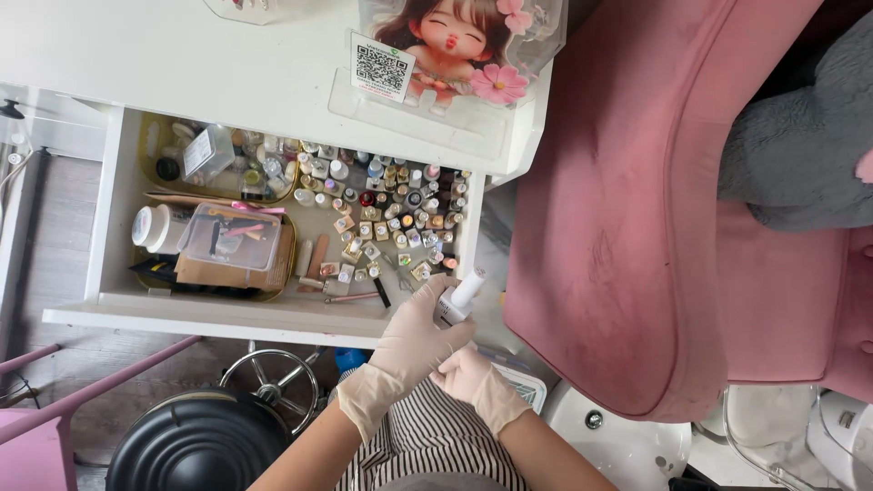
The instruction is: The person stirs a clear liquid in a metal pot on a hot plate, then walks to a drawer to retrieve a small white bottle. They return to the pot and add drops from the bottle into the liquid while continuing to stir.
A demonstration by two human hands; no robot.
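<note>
1. White and small, the nail polish bottle (pixel 461 298) sits upright but tilted, its white cap pointing up and to the right, just in front of the open drawer's right corner.
2. Gloved fingers (pixel 427 305) of the left hand (pixel 414 344) wrap around the bottle's lower body, so only the cap and a bit of the shoulder show above them.
3. Below it, the right hand (pixel 475 380), also in a pale glove, lies against the underside of the left hand; its fingers are curled in a loose fist, and I cannot tell whether they touch the bottle's base.
4. Both forearms rise from the bottom edge, meeting over a striped garment (pixel 427 441), the left wrist bent so the palm faces right.
5. Behind the hands, the white drawer (pixel 95 218) stands pulled out, packed with many small polish bottles (pixel 400 214), a clear plastic box (pixel 232 236) on a cardboard box, and a white jar (pixel 155 227).
6. To the right is a pink velvet armchair (pixel 627 227); at lower left stands a black round stool (pixel 195 445).
</note>
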